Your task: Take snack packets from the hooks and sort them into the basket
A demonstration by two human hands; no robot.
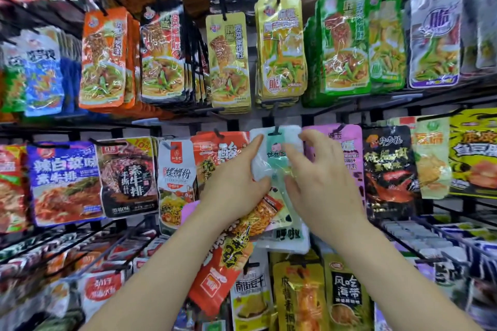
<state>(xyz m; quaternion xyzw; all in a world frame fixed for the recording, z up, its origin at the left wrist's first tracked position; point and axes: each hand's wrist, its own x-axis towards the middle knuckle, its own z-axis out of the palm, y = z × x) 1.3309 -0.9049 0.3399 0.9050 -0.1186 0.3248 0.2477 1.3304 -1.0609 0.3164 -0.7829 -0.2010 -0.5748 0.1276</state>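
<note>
The left hand [236, 177] and right hand [320, 177] pinch the mint-white packet [277, 153] at its nine and three o'clock edges. It hangs from the hook [275, 130] at twelve. Tugging downward could tear its hang-hole.

Black wire display rack [390, 107]

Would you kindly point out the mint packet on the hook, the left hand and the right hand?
mint packet [274, 156], head view, printed front below the hook.
left hand [234, 185], head view, back of the hand.
right hand [322, 177], head view, back of the hand.
</note>
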